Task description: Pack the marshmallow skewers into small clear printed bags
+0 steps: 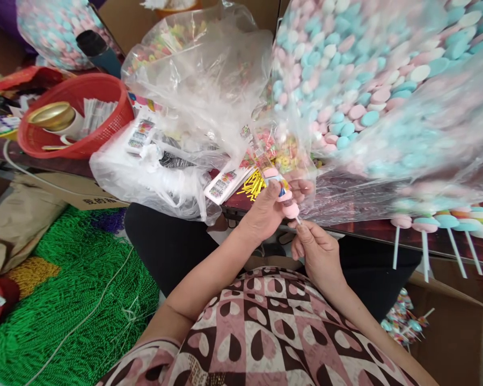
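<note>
Candy stick (291, 210): 1, pink, soft-looking rounded pieces on a white stem, held upright-leaning over the near edge of the desk (236, 199). Upper part partly covered by a clear printed wrapper and the left hand (265, 212); print unreadable, top end hard to make out.
Left hand: thumb and fingers curled around the upper pieces, pinching them through the wrapper.
Right hand (317, 249): fingers pressed together on the stem, its lower end hidden.
Sweets bag (356, 110): clear, crinkled plastic; pink, blue and white smooth ovals; cut off at top and right, blurred.
Finished-looking sticks (425, 256): 5 at the desk edge, stems overhanging, rightmost cut off.
Ties (253, 185): yellow, thin, partly covered.
Packet (226, 185): white, flat, rectangular, print too small to read.
Basket (78, 147): red, perforated plastic, round; gold metallic bowl (54, 116) inside.
Cords (88, 279): green, twisted, glossy, heaped at lower left, cut off.
</note>
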The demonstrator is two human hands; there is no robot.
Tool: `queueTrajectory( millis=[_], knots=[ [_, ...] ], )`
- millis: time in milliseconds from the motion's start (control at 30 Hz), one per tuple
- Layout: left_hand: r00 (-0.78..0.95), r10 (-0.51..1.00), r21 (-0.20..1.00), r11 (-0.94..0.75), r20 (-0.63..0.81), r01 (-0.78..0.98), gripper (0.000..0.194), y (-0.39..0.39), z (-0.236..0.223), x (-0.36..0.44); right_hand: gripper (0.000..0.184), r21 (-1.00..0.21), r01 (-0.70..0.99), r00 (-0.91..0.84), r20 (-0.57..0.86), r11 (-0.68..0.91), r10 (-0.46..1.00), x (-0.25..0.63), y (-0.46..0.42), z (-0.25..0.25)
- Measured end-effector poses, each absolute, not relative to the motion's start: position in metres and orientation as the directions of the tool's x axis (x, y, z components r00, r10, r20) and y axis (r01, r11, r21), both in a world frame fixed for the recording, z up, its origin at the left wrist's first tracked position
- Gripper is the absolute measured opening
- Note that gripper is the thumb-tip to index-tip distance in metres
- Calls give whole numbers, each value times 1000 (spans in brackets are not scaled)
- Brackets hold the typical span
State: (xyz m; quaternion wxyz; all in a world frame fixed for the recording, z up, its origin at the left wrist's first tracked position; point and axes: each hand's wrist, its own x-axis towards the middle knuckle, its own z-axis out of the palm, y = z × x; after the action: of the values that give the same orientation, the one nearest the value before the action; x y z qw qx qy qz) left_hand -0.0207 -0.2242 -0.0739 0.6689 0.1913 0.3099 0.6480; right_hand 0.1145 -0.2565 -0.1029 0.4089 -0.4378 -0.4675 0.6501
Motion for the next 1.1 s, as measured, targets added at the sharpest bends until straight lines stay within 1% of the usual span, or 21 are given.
queueTrajectory(
  millis=[67,133,267,333,400,500,600,767,833,933,1000,1033,1100],
  knots=[
    [-58,984,692,78,-171,-718,51,-222,-74,-21,23,-967,-113,-292,-186,-227,938,115,-258,-102],
    [-95,979,724,64,-178,-687,46,-221,-76,-19,23,-969,-101,-300,-186,-226,935,115,-259,-103],
    [-165,962,721,44,-217,-692,47,-221,-76,-13,25,-966,-91,-310,-203,-242,929,114,-260,-107],
    [-183,961,716,22,-208,-697,50,-222,-75,-14,25,-963,-96,-309,-212,-252,927,114,-259,-107],
    [-155,974,723,13,-166,-691,51,-223,-73,-17,26,-962,-103,-304,-212,-253,929,113,-258,-105],
    [-65,988,750,65,-143,-658,52,-225,-72,-23,25,-964,-109,-294,-204,-244,934,114,-257,-101],
    [-39,981,784,126,-188,-607,49,-226,-74,-23,24,-965,-95,-307,-204,-243,930,116,-257,-101],
    [-89,956,762,165,-281,-626,48,-227,-79,-16,25,-961,-84,-327,-223,-264,918,115,-260,-105],
    [-50,967,771,169,-252,-614,49,-226,-79,-17,25,-951,-118,-316,-236,-284,919,115,-259,-104],
    [2,993,799,94,-116,-594,59,-227,-75,-27,24,-934,-199,-265,-240,-296,934,118,-254,-98],
    [-79,994,839,16,-70,-544,60,-230,-71,-36,23,-929,-242,-204,-233,-280,951,122,-250,-93],
    [-151,986,875,-14,-68,-484,57,-232,-70,-41,22,-928,-258,-171,-230,-269,958,125,-248,-90],
    [-301,952,954,-41,-53,-299,46,-237,-69,-48,22,-928,-275,-120,-227,-252,967,130,-245,-85]
  ],
)
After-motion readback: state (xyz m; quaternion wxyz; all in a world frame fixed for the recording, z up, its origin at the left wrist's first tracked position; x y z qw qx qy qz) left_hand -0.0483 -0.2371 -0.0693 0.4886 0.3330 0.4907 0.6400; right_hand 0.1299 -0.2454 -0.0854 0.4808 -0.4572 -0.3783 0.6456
